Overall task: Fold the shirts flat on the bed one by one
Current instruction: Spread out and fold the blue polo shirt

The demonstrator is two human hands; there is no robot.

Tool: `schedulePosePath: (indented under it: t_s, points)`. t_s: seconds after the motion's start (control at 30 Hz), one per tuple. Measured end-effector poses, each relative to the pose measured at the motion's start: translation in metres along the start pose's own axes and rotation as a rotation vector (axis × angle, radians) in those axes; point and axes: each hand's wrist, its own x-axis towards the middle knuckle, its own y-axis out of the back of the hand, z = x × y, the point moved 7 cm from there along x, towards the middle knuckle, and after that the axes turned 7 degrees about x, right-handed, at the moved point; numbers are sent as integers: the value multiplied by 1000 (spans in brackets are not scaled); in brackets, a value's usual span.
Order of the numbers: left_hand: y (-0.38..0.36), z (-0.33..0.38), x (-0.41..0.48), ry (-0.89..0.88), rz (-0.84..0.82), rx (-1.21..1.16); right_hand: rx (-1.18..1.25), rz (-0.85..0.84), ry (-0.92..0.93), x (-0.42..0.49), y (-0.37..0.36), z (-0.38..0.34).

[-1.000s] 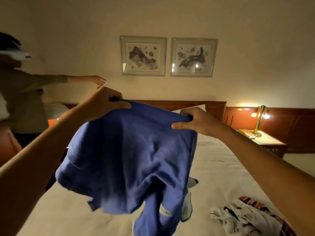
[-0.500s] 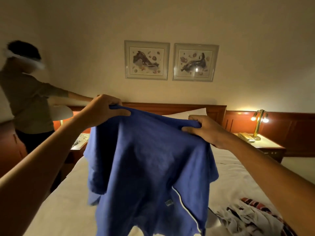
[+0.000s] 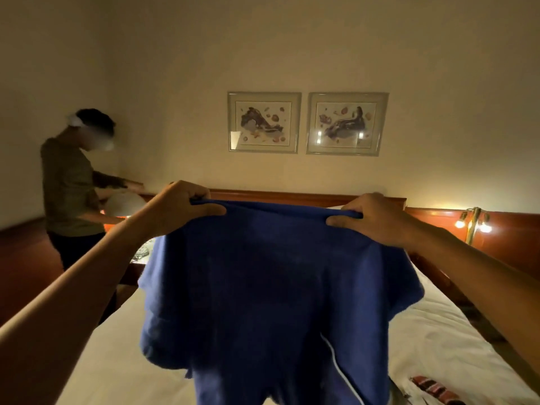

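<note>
Pinching the blue shirt [image 3: 263, 287] in our left hand [image 3: 181, 207] and right hand [image 3: 371, 219], spread apart, we hang it between them over the bed [image 3: 438, 331]; lowered unevenly, it may land bunched or cover the striped clothes [image 3: 432, 388] below our right hand.

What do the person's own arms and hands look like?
The left forearm and right forearm are bare, with no sleeves in the frame. The left hand and right hand wear no gloves; no watch, bracelet or ring is visible.

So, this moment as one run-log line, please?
left hand: grips blue shirt top edge | right hand: grips same edge | shirt: hangs spread above bed
</note>
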Motion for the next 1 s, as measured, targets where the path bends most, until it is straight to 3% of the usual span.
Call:
schedulePosePath:
  t_s: [0.13,0.27,0.37,0.47,0.57,0.67,0.8,1.0]
  points:
    - [6,16,6,9,69,-52,82,34,-25,-12,18,-1]
    - [14,14,-3,-42,86,-36,70,-109,-201,-26,2,-8]
    - [17,-17,-27,-95,-44,24,56,-265,-285,-39,-29,-10]
    - [-6,-74,-54,-10,-299,20,1,-363,-379,-47,-75,14]
    - [-44,-144,-62,85,-398,201,-167,-373,-429,-41,-116,44]
    - [-64,-187,-44,142,-268,199,-346,-220,-445,-14,-127,77]
    - [-61,-201,2,204,6,221,-678,111,-326,42,-102,84]
    - [-21,-176,56,275,406,278,-738,450,-168,87,-31,53]
